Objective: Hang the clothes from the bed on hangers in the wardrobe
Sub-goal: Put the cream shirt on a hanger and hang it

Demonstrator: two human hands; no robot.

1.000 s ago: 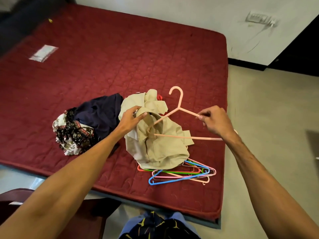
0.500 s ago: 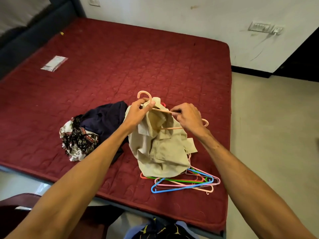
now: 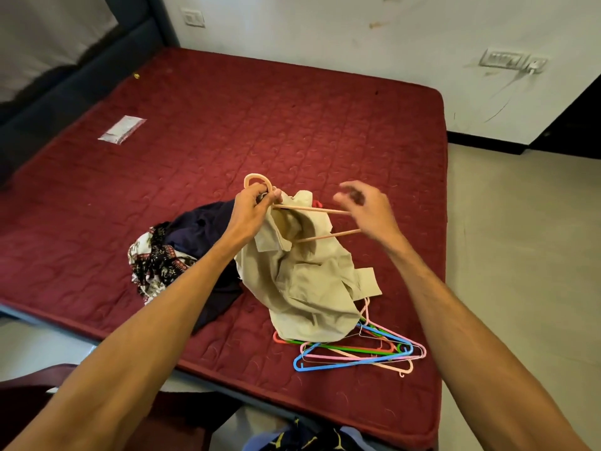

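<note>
The beige shirt (image 3: 309,281) was only partly on its hanger.
The left hand (image 3: 253,206) pinched the peach hanger (image 3: 312,209) and the collar together. The right hand (image 3: 364,206), at 3 o'clock, hung loose and held nothing. A dark blue garment (image 3: 198,229) and a patterned cloth (image 3: 153,265) waited at 9 o'clock, with spare hangers (image 3: 357,349) at 5 o'clock, all on the bed (image 3: 292,125). No wardrobe showed.

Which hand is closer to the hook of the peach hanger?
Left. The left hand grips the peach hanger just under its hook; the right hand is open at the hanger's other end.
</note>
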